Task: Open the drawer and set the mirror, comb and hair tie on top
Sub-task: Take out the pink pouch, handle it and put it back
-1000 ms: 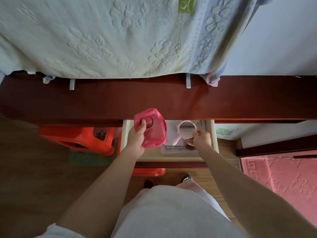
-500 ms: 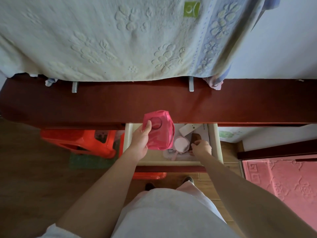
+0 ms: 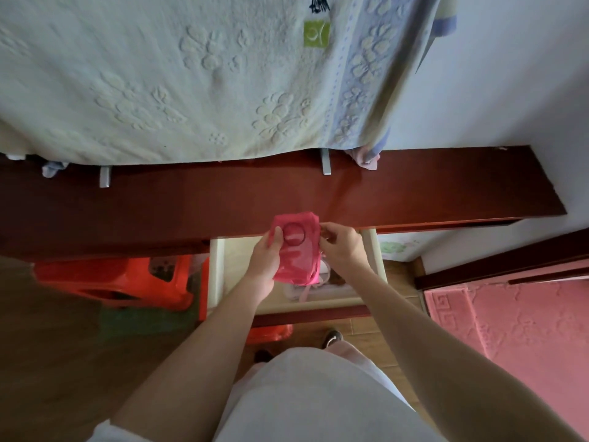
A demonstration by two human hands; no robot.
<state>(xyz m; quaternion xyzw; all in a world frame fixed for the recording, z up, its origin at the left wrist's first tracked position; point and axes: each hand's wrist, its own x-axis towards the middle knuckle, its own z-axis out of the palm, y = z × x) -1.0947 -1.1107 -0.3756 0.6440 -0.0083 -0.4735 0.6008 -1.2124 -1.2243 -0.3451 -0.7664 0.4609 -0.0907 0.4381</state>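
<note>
A: Where do things stand?

B: The cream-walled wooden drawer (image 3: 214, 269) is pulled out under the long dark-red wooden desk (image 3: 414, 193). The left hand (image 3: 266, 263) is closed around a thin translucent pink plastic bag (image 3: 298, 250), thumb on its near face. A dark ring shows through the plastic near the top, probably the round hair tie (image 3: 294, 234), though I can't be sure.

A: And the right hand?

B: The right hand (image 3: 342, 247) is at the bag's right edge, fingers curled and pinching near it. Whether it grips the plastic or a loose fold, I cannot tell.

A: The mirror and comb?

B: A pale pink object with a handle (image 3: 322, 275) lies in the drawer beneath the bag, partly hidden; it may be the mirror. The comb I can't make out.

A: What might go wrong?

B: The bag is flimsy and slippery. If the right hand tugs the opening while the left pinches only film, the ring could slide out and drop into the drawer, or past its near edge to the floor. Nothing is on the desk yet.
</note>
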